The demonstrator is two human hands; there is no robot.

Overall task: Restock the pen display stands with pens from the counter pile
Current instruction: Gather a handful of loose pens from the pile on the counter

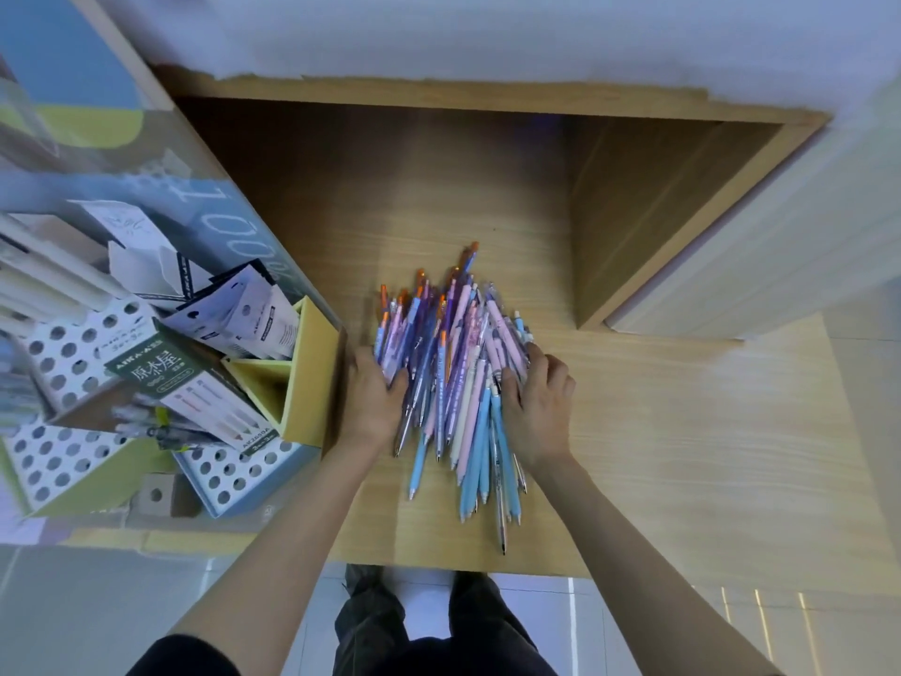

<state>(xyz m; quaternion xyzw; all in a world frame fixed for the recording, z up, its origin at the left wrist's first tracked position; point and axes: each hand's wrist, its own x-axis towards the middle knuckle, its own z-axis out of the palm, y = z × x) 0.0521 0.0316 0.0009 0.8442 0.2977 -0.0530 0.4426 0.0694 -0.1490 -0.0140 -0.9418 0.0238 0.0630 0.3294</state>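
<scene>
Left hand and right hand grip pen pile.

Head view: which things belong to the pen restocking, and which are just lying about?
Job in hand: pen pile; left hand and right hand, both gathering it; holed display stands.
Lying about: yellow box; loose paper packets.

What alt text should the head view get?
From above, a person's left hand and right hand grip opposite sides of a pile of pens, blue, pink and purple, on a wooden counter. White display stands with round holes sit to the left.
</scene>
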